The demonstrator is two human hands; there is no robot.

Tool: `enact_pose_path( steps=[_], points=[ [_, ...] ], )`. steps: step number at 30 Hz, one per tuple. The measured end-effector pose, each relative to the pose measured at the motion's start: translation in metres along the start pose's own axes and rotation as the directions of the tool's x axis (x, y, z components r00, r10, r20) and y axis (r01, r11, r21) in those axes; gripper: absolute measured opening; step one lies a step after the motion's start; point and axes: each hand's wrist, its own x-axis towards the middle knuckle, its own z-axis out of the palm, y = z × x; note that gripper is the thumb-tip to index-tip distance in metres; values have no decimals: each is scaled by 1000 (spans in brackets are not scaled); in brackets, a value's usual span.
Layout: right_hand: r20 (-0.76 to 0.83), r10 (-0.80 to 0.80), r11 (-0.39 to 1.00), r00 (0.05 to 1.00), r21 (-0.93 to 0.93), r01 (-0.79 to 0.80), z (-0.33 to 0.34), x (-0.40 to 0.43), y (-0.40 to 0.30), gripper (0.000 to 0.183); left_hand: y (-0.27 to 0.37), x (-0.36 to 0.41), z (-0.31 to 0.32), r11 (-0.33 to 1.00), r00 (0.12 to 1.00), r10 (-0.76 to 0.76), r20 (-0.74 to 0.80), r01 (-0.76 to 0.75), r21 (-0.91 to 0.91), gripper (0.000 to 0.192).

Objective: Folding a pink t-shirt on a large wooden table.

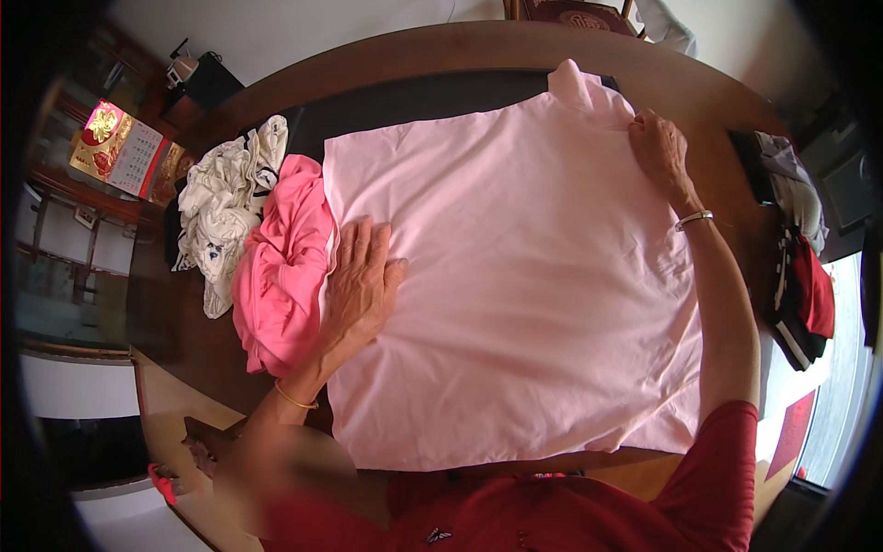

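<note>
A light pink shirt point(510, 276) lies spread out before me, with some creases. What looks like a sleeve point(579, 86) is bunched at its far right corner. My left hand point(362, 283) rests palm down near the shirt's left edge, thumb apart from the fingers. At the far right edge, my right hand point(659, 148) has its fingers curled on the cloth and grips it. Close against my left hand lies a crumpled bright pink garment point(286, 269). The shirt hides part of a dark panel point(414, 96) on the wooden table point(717, 117).
Beyond the bright pink garment sits a crumpled white patterned garment point(224, 200) with dark trim. Folded clothes point(804, 297), some red and black, are stacked at the right edge. A calendar point(124, 152) bearing writing stands at the left. A chair point(579, 17) is behind the table.
</note>
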Motion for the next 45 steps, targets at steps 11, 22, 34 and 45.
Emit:
enact_pose_path(
  steps=[11, 22, 34, 45],
  points=[
    [-142, 136, 989, 980, 84, -125, -35, -18, 87, 29, 27, 46, 0, 990, 988, 123, 97, -117, -75, 49],
    [130, -128, 973, 983, 206, 100, -64, -108, 35, 50, -35, 131, 52, 995, 995, 100, -1, -100, 10, 51],
    [231, 22, 1000, 973, 15, -26, -33, -78, 55, 70, -77, 173, 81, 993, 994, -102, -44, 105, 59, 63],
    [206, 107, 994, 973, -40, -101, -25, -64, 53, 79, -81, 195, 77, 976, 972, -208, -108, 214, 49, 61]
  ],
)
